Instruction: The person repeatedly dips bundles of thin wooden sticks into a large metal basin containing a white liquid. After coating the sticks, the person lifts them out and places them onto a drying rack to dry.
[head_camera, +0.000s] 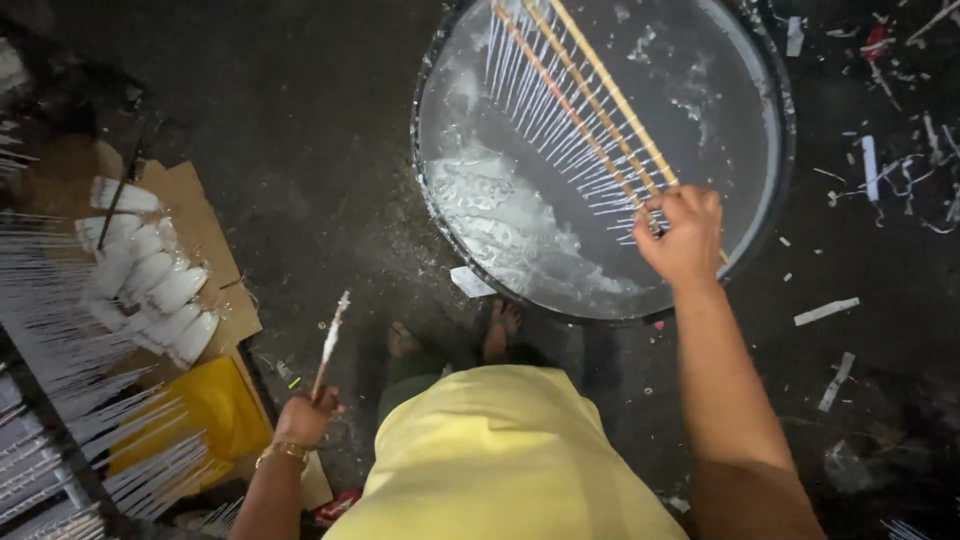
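Holding a wooden frame (590, 100) of thin white sticks, the right hand (683, 235) was closed tight around one end. The frame lay tilted over a big round tub (775, 200) of white, foamy liquid on the dark floor (300, 120). The left hand (303, 415) was closed around a small stick (330, 345) with a white tip, held well away from the tub. Beside it were rows of white sticks (60, 330) and white lumps (150, 270) on cardboard (205, 215).
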